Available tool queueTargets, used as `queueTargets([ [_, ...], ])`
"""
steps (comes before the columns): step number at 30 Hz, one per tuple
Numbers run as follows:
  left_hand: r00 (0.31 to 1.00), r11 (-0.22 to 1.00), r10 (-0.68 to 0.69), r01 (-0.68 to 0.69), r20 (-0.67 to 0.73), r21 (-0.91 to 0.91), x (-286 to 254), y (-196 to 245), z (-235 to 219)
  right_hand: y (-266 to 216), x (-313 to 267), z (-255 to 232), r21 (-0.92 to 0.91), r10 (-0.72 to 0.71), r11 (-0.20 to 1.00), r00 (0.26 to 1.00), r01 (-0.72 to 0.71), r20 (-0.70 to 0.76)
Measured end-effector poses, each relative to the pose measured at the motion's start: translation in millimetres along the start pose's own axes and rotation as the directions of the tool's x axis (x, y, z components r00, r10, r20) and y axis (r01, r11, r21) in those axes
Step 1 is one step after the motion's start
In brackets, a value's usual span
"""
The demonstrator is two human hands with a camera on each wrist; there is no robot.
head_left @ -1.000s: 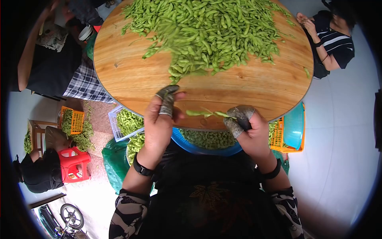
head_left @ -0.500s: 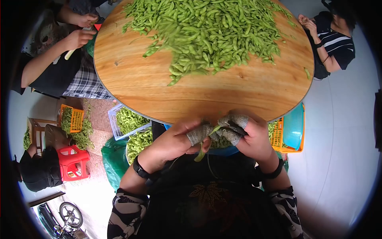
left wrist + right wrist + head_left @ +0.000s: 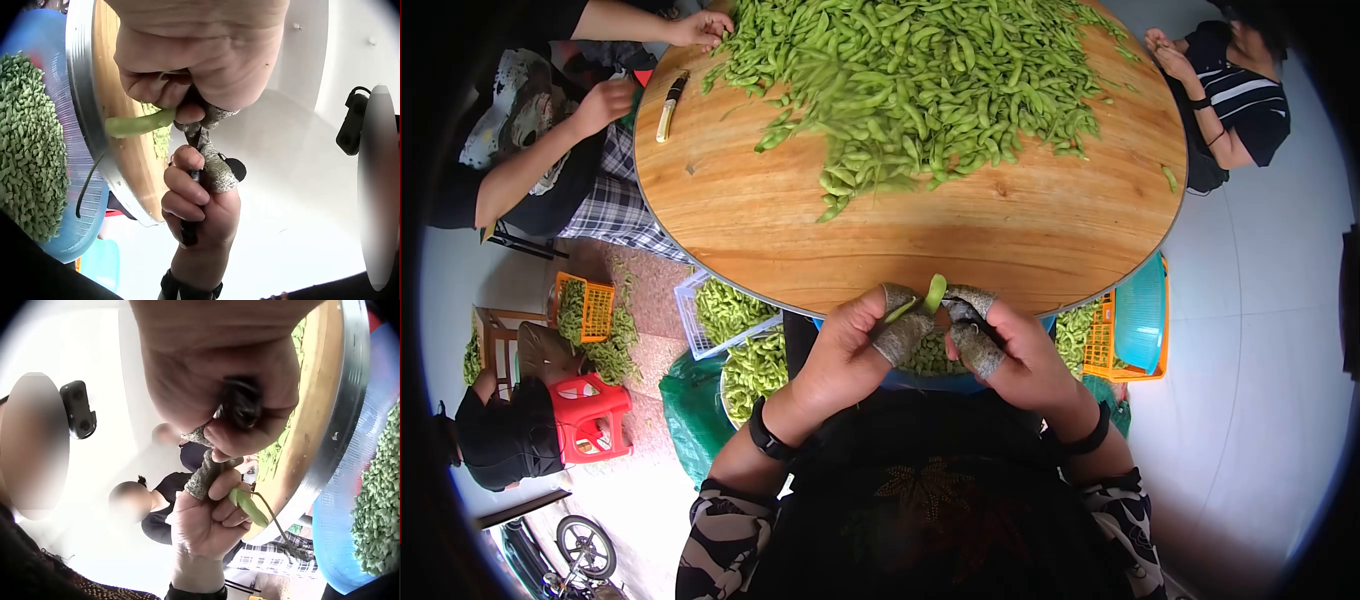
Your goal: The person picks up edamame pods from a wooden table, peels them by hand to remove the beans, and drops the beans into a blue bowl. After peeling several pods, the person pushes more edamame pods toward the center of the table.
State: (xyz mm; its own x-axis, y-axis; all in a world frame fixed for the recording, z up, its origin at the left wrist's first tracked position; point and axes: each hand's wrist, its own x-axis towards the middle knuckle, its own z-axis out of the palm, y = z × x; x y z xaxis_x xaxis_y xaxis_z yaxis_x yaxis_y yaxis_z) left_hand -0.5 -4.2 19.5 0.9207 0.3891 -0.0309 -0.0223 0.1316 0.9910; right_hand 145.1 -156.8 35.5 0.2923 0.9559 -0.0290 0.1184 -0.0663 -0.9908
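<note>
From the head view, the left hand (image 3: 845,350) and right hand (image 3: 1030,355) meet at the near edge of the table (image 3: 800,250), a green pod (image 3: 937,290) sticking up between them. Grey finger wraps (image 3: 977,352) cover fingertips on both hands. The left fingers pinch pods; the wrist views show one poking out past their curled tips, and I cannot tell whether it is the same pod. The right fingers are curled round a dark handle (image 3: 189,231), plain in the left wrist view, its end in the right wrist view. Both wrist views show much of the blue basket (image 3: 94,194) of shelled beans (image 3: 31,144), mostly hidden from above. Only the head view takes in the whole pod heap (image 3: 930,90) and a knife (image 3: 670,105) lying beside it.
</note>
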Motion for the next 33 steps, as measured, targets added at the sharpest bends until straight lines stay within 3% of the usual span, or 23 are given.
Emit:
queueTargets([
  [1,1.0,1.0,-0.011,0.011,0.002,-0.01,-0.1,-0.6,-0.6,-1.8,0.3,0.1,0.0,-0.001,1.0,1.0,0.001,0.0],
  [3,1.0,1.0,-0.023,0.024,0.004,-0.02,0.0,-2.9,-2.6,-6.8,0.6,0.0,0.196,0.114,0.974,0.994,-0.11,-0.006],
  [9,1.0,0.999,-0.026,0.027,0.012,-0.023,3.1,-5.6,-2.6,-5.7,1.8,-1.1,0.188,0.213,0.958,0.977,-0.215,0.029],
  [13,0.985,0.94,0.167,-0.17,0.038,0.295,4.1,0.7,-0.1,-9.1,5.5,1.2,0.17,0.273,0.947,0.962,-0.273,0.024],
  [14,0.971,0.879,0.228,-0.237,0.071,0.413,4.3,2.7,0.8,-6.5,6.7,2.7,0.166,0.231,0.959,0.973,-0.229,0.011],
  [15,0.971,0.88,0.227,-0.236,0.072,0.412,3.3,-1.8,-0.2,-3.6,7.7,3.6,0.16,0.187,0.97,0.982,-0.184,-0.003],
  [17,0.947,0.65,0.295,-0.295,0.126,0.701,0.1,-15.7,-4.6,3.6,9.3,4.7,0.229,0.258,0.939,0.966,-0.255,0.017],
  [18,0.947,0.65,0.293,-0.296,0.128,0.7,1.0,-17.0,-5.6,5.3,10.0,4.6,0.295,0.325,0.899,0.945,-0.322,0.042],
  [19,0.956,0.806,0.274,-0.288,0.106,0.518,3.5,-17.9,-6.8,5.6,11.5,1.9,0.296,0.324,0.9,0.945,-0.32,0.039],
  [20,0.965,0.915,0.248,-0.263,0.088,0.304,5.6,-18.0,-8.2,5.7,13.1,-2.6,0.53,0.331,0.758,0.924,-0.38,0.19],
  [21,0.965,0.916,0.248,-0.262,0.087,0.304,5.5,-15.3,-12.7,5.6,13.2,-5.9,0.706,0.292,0.551,0.895,-0.445,0.337],
  [22,0.987,0.973,-0.035,0.069,0.156,-0.222,3.6,-10.8,-19.8,5.1,10.5,-6.1,0.729,0.226,0.534,0.903,-0.428,0.365],
  [23,0.908,0.655,-0.232,0.411,0.35,-0.634,1.9,-8.3,-23.7,6.6,9.8,-7.1,0.727,0.225,0.534,0.902,-0.431,0.369],
  [25,0.913,0.639,-0.229,0.402,0.337,-0.655,2.3,-11.7,-20.6,10.2,8.4,-8.9,0.793,0.16,0.389,0.882,-0.469,0.443],
  [26,0.942,0.83,-0.21,0.313,0.262,-0.461,5.3,-14.2,-20.5,9.2,8.1,-8.7,0.793,0.162,0.39,0.882,-0.469,0.442],
  [27,0.966,0.952,-0.169,0.211,0.196,-0.222,7.2,-16.0,-18.8,6.9,7.6,-8.1,0.748,0.269,0.475,0.885,-0.464,0.379],
  [28,0.966,0.951,-0.169,0.212,0.197,-0.224,8.3,-16.2,-13.8,4.5,7.5,-7.3,0.691,0.365,0.552,0.88,-0.467,0.303],
  [29,0.993,0.999,0.027,-0.032,0.112,0.044,9.1,-15.9,-7.6,0.9,7.1,-5.1,0.691,0.365,0.551,0.88,-0.467,0.303],
  [30,0.968,0.912,0.238,-0.253,0.084,0.322,8.9,-15.6,-4.3,-3.4,6.1,-1.7,0.634,0.4,0.622,0.882,-0.461,0.249],
  [31,0.968,0.912,0.236,-0.251,0.085,0.324,8.0,-16.2,-5.3,-5.7,5.7,0.8,0.569,0.428,0.686,0.884,-0.455,0.191],
  [33,0.92,0.527,0.353,-0.346,0.171,0.776,6.7,-17.8,-8.4,-6.0,5.7,3.2,0.559,0.406,0.714,0.9,-0.422,0.162],
])
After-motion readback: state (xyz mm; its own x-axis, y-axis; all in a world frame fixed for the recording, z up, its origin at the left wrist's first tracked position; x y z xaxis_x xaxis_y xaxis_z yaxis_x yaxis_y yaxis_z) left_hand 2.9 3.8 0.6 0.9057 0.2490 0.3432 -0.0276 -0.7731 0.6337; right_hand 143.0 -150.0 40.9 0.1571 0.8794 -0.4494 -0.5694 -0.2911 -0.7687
